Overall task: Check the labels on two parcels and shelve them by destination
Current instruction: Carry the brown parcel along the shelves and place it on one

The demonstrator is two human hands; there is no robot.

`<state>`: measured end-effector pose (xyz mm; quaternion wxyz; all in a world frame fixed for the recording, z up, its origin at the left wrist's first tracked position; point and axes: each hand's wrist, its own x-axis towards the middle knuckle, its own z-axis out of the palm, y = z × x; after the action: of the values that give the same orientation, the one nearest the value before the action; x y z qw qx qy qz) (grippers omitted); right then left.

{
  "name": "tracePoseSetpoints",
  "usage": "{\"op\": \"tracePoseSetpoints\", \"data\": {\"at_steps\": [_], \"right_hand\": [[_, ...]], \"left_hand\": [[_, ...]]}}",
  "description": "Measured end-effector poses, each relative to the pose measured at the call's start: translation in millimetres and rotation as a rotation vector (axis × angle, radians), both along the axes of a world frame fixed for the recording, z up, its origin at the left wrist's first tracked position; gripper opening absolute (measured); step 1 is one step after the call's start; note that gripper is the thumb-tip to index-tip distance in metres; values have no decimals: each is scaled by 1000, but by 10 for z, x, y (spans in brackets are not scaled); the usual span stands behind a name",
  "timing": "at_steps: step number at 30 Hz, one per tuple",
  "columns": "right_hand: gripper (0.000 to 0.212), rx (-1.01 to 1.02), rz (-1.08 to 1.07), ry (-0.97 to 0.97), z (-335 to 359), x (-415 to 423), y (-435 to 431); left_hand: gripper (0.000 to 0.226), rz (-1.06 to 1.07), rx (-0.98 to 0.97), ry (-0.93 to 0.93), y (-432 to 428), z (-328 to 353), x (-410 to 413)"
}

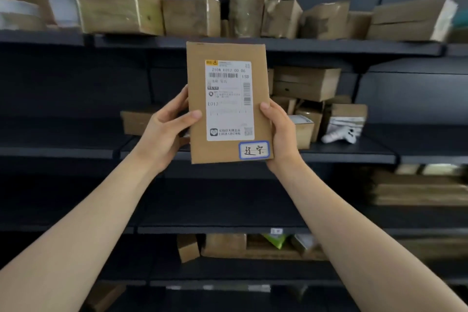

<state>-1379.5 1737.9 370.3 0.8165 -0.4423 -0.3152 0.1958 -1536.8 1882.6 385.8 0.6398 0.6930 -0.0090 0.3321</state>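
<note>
Both forearms reach up, holding a flat parcel point(229, 101) upright before the dark shelves point(278, 45), shipping label point(229, 100) facing the camera, probably for reading; left hand point(166, 130) and right hand point(279, 132) clamp opposite edges, thumbs pressed on front, fingers curled behind.

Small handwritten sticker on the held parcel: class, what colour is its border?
Blue, around a white sticker, seen in the head view.
</note>
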Motion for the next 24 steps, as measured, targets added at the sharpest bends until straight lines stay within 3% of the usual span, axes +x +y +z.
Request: {"op": "tracePoseSetpoints", "data": {"at_steps": [7,19,24], "right_hand": [[53,-69,-147,91,-548,-156,-523],[60,-332,-214,335,-2054,-246,-733],[39,-404,-163,440,-2557,-317,-780]], "left_hand": [[66,-123,-149,67,-289,-571,87],[76,-106,-387,342,-447,-2077,101],[97,-52,-514,451,-545,-2602,-17]]}}
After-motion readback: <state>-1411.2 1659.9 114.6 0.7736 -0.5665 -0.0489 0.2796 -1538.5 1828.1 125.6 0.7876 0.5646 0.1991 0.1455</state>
